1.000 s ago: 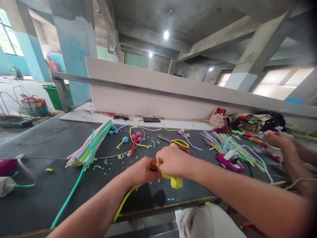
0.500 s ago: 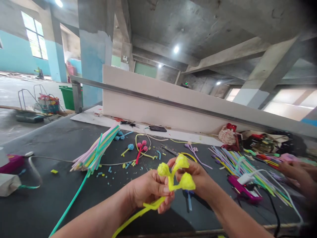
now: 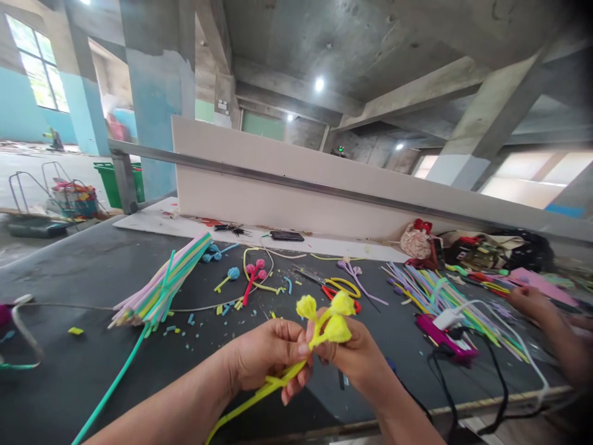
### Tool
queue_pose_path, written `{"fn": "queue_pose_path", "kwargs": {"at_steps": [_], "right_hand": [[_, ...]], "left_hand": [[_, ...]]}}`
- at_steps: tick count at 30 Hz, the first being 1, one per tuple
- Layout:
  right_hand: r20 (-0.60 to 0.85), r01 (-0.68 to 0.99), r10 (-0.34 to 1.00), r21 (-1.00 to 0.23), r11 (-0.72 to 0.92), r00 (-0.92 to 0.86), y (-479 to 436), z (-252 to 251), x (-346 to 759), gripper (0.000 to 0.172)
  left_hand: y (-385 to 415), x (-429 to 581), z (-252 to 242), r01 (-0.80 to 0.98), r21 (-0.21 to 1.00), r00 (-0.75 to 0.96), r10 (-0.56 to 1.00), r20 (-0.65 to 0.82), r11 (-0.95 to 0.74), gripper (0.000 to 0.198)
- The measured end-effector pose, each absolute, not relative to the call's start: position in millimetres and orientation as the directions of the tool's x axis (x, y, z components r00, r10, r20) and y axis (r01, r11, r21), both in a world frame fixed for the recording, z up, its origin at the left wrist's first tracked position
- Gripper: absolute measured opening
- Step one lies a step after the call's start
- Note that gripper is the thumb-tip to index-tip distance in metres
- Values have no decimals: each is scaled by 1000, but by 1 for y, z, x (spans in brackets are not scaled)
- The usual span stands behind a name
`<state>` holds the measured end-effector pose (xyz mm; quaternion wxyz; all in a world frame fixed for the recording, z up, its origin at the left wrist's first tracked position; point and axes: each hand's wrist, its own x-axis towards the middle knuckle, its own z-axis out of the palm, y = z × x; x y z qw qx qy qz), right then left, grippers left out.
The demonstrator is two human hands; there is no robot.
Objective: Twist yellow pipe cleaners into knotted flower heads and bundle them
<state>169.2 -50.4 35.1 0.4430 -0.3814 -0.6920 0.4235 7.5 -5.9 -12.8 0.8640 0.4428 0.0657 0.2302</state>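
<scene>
A yellow pipe-cleaner flower [image 3: 336,329] with three fuzzy heads is held up over the dark table. My left hand [image 3: 271,353] pinches its stem between thumb and fingers, and the stem's long tail runs down toward the lower left. Just below the heads, my right hand [image 3: 354,355] has its fingers closed at the stem where the branches meet. Behind my hands lie scissors [image 3: 345,289] with yellow and red handles. A pink pipe-cleaner flower [image 3: 254,275], a blue one [image 3: 233,273] and a purple one [image 3: 351,269] rest farther back.
A bundle of pastel pipe cleaners [image 3: 167,278] lies at left, another bundle [image 3: 430,293] at right. Beside that is a magenta power strip [image 3: 447,339] with cables. Cut bits are scattered about. A phone [image 3: 287,236] lies at the back; another person's hand [image 3: 530,303] is at far right.
My right hand has moved down from behind the flower heads to the stem, beside my left hand. The three heads are now closer together. The view has shifted slightly, exposing the scissors' handles.
</scene>
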Motion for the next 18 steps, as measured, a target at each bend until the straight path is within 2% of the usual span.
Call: {"fn": "queue_pose_path", "kwargs": {"at_steps": [8, 12, 15, 18], "right_hand": [[239, 195, 968, -949, 249, -73, -48, 26, 162, 25], [175, 125, 977, -974, 190, -124, -50, 28, 163, 24], [182, 149, 965, -966, 212, -191, -53, 32, 166, 21], [180, 169, 968, -963, 209, -176, -54, 32, 166, 23]], "left_hand": [[-3, 7, -12, -406, 806, 815, 570, 106, 431, 25], [-4, 3, -8, -401, 797, 822, 561, 96, 452, 22], [-5, 2, -8, -398, 789, 829, 553, 90, 468, 22], [-6, 3, -9, -411, 792, 814, 574, 95, 451, 25]]}}
